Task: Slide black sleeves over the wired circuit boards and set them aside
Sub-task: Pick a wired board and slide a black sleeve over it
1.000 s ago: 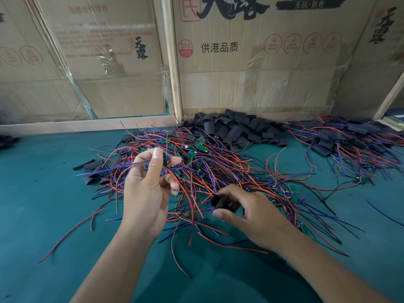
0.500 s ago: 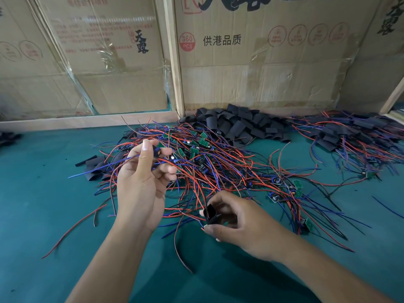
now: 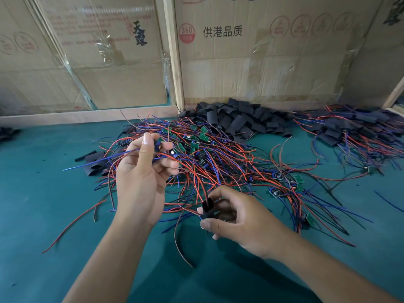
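Seen from above, looking down on a teal tabletop point(image 3: 39, 215). Left hand point(image 3: 140, 182) raised over the near edge of a big tangle of red and blue wires point(image 3: 218, 167), thumb pointing up, grip pinched on a small dark circuit board point(image 3: 157, 146) between thumb and forefinger, with its red and blue leads trailing down and to the left across the palm. Right hand point(image 3: 238, 219) lower and nearer, just right of the left wrist, grip curled round a short black sleeve point(image 3: 207, 207) held upright between thumb and fingers, open end facing up. Board and sleeve apart, the board higher and to the left of the sleeve.

Scattered through the tangle, many small green boards point(image 3: 203, 136), bare of sleeves. Behind the tangle, against the back wall, a heap of loose black sleeves point(image 3: 238, 120). To the far right, well apart from both hands, a second pile of wired boards already covered in black sleeves point(image 3: 349, 130). At the left edge of the tangle, a few more flat black sleeves point(image 3: 94, 162) lying on the tabletop. Single stray red and blue wires spread toward the near edge. Behind everything, taped cardboard boxes point(image 3: 251, 68) with printed Chinese characters, divided by pale wooden strips point(image 3: 173, 53).
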Demonstrator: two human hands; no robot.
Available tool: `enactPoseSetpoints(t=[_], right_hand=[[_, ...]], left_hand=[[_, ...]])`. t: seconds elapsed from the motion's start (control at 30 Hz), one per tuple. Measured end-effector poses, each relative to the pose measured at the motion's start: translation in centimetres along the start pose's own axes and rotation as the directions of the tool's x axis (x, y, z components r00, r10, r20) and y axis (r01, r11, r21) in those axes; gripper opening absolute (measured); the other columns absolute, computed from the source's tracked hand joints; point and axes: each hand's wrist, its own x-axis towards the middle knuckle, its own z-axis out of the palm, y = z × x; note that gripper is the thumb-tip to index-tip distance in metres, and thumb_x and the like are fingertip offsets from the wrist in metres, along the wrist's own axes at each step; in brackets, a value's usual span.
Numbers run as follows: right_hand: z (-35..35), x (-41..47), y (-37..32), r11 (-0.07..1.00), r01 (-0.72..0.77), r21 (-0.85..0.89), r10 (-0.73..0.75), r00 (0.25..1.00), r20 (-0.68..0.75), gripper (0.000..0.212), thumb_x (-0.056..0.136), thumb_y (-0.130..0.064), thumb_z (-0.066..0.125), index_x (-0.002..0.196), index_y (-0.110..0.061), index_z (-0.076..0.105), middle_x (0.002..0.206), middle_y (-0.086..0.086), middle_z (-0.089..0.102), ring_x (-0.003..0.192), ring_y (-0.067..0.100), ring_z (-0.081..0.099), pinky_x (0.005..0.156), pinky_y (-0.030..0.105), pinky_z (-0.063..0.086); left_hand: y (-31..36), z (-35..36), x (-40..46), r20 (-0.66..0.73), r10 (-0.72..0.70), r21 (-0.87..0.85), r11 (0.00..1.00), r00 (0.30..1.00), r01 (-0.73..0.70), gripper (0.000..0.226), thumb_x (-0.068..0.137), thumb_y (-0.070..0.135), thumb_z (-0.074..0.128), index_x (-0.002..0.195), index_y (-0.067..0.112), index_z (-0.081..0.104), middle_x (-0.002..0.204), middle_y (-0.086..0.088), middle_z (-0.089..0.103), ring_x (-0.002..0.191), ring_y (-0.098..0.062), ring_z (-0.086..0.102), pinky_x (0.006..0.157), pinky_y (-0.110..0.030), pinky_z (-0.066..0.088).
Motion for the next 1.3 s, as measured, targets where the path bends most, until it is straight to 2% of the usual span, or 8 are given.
enactPoseSetpoints(t=[0.23,0.33,0.47,0.67,0.8,0.97,1.1,1.3], right_hand=[[-0.8,0.2,-0.6,0.988,0.045,-0.148,-0.069,0.985,-0.161,0.029,0.083,-0.049,0.071,0.108,-0.036,0.064,0.096,-0.01,0.072,0.08,0.009,0.067,0.077,0.043,0.058],[-1.2,0.1,-1.0,0.959,0.053,-0.277,-0.134,0.949,-0.284,0.036,0.081,-0.053,0.069,0.112,-0.038,0.065,0.098,-0.016,0.07,0.079,0.012,0.067,0.075,0.029,0.053],[-1.6,0.0,-1.7,0.905,0.14,-0.402,-0.285,0.9,-0.33,0.028,0.086,-0.035,0.073,0.113,-0.028,0.067,0.097,-0.019,0.069,0.092,0.003,0.065,0.076,0.009,0.042],[-2.1,-0.1,-2.0,0.867,0.175,-0.467,-0.368,0.856,-0.363,0.03,0.085,-0.035,0.074,0.111,-0.021,0.065,0.095,-0.017,0.07,0.089,0.003,0.065,0.078,0.013,0.046],[-2.5,-0.1,-1.8,0.824,0.196,-0.532,-0.417,0.845,-0.335,0.029,0.087,-0.025,0.077,0.113,-0.021,0.064,0.098,-0.016,0.067,0.093,0.007,0.064,0.081,0.019,0.048],[-2.8,-0.1,-1.7,0.808,0.236,-0.539,-0.467,0.815,-0.344,0.031,0.086,-0.022,0.079,0.114,-0.02,0.065,0.099,-0.015,0.067,0.092,0.004,0.063,0.08,0.012,0.044],[-2.8,-0.1,-1.5,0.769,0.241,-0.593,-0.504,0.799,-0.329,0.03,0.087,-0.024,0.077,0.114,-0.019,0.065,0.099,-0.012,0.068,0.09,0.006,0.063,0.078,0.022,0.049],[-2.7,0.0,-1.4,0.752,0.237,-0.615,-0.523,0.783,-0.337,0.029,0.087,-0.026,0.075,0.113,-0.018,0.066,0.099,-0.011,0.068,0.088,0.004,0.062,0.077,0.02,0.049]], left_hand=[[-0.9,0.7,-0.9,0.109,0.028,0.041,0.999,0.994,-0.033,0.022,0.09,0.032,0.059,0.099,0.013,0.054,0.084,-0.007,0.069,0.051,-0.019,0.061,0.051,-0.027,0.051],[-1.7,1.2,-1.7,0.186,0.008,0.081,0.996,0.983,-0.023,0.023,0.089,0.03,0.066,0.094,0.013,0.052,0.088,-0.015,0.072,0.053,-0.023,0.064,0.052,-0.029,0.052],[-2.8,1.9,-2.8,0.26,-0.013,0.152,0.988,0.965,-0.028,0.022,0.082,0.032,0.073,0.086,0.016,0.059,0.092,-0.016,0.074,0.061,-0.021,0.066,0.053,-0.027,0.053],[-4.1,2.0,-3.4,0.301,-0.026,0.207,0.977,0.953,-0.039,0.017,0.078,0.032,0.079,0.08,0.019,0.067,0.07,0.002,0.059,0.059,-0.011,0.05,0.058,-0.019,0.044],[-4.1,2.0,-3.2,0.303,-0.065,0.185,0.983,0.951,0.008,0.012,0.08,0.028,0.08,0.078,0.02,0.07,0.068,0.0,0.06,0.057,-0.013,0.052,0.057,-0.021,0.047],[-4.1,1.9,-3.1,0.287,-0.05,0.174,0.985,0.957,-0.001,0.015,0.075,0.03,0.077,0.079,0.017,0.071,0.069,-0.003,0.062,0.058,-0.014,0.056,0.058,-0.021,0.049],[-4.0,2.0,-3.2,0.276,-0.046,0.195,0.981,0.96,-0.009,0.019,0.074,0.033,0.078,0.077,0.017,0.071,0.065,-0.004,0.061,0.055,-0.014,0.055,0.053,-0.018,0.046],[-3.9,1.9,-3.1,0.286,-0.05,0.198,0.98,0.957,-0.007,0.015,0.073,0.033,0.078,0.075,0.02,0.07,0.065,-0.001,0.06,0.055,-0.014,0.054,0.056,-0.023,0.048]])
